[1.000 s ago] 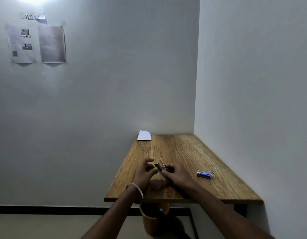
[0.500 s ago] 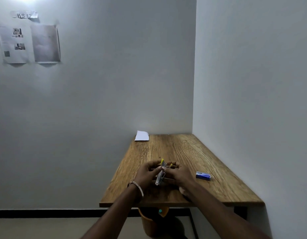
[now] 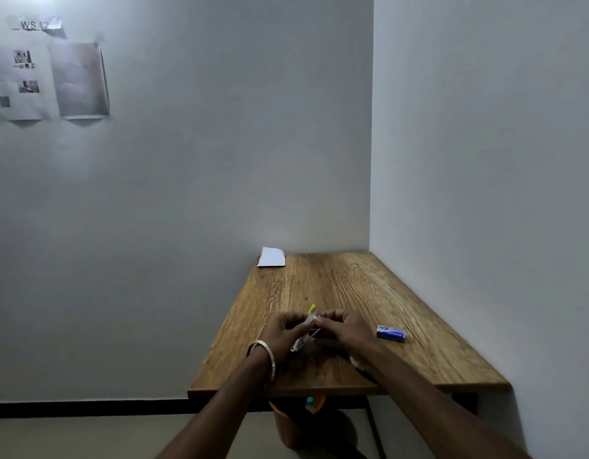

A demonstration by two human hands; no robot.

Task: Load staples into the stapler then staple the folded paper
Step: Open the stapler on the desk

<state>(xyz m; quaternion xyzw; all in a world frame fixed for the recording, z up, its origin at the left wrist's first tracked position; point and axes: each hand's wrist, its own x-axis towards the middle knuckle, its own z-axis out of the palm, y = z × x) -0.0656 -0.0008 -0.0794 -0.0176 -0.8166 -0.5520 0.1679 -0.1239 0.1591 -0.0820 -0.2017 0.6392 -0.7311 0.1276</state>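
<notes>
Now both hands, left hand (image 3: 283, 331) and right hand (image 3: 344, 329), grip the stapler (image 3: 305, 332) | tilted steeper than a second ago, metal channel showing | loading under way | folded paper (image 3: 271, 257) waits at worktop (image 3: 352, 286) corner

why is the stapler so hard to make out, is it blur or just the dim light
Head view: both. The one light is a glare at the top left edge, so the room is dim and the table dull. The stapler is small and soft with blur between the left hand and right hand. The staple box and paper read clearly. The wide lens bends the wall corner.
</notes>
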